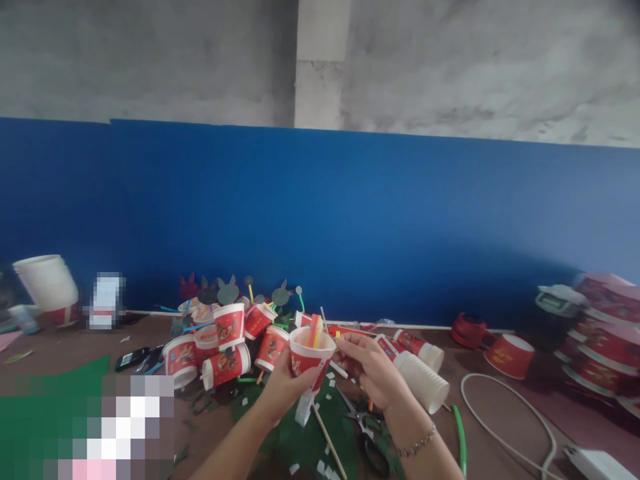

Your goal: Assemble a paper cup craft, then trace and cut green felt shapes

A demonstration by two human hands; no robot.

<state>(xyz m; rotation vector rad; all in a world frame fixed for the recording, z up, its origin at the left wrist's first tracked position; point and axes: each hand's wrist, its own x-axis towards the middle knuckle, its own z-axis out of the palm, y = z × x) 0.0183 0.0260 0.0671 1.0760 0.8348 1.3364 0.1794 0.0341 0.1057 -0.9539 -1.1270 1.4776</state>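
Observation:
Wrapped around a red and white paper cup [306, 365] is my left hand [281, 392], closed on its side and keeping the cup upright. Orange and yellow strips [315, 331] stand up inside the cup's mouth. White strips [303, 410] hang beneath it. My right hand [369, 363], a bracelet on its wrist, is closed in a pinch just right of the rim. At its fingertips shows a small yellow piece [338, 335], too small to identify. Below the hands lie black-handled scissors [369, 433] and a thin wooden stick [327, 437] on green material.
Several decorated paper cups [227, 367] with animal-shaped cutouts are heaped left of centre. Stacked cups [425, 380] lie on the right, near a white cable [465, 393]. Red tape [469, 330] and an upside-down cup [510, 355] stand farther right. A blue panel [320, 220] closes off the back.

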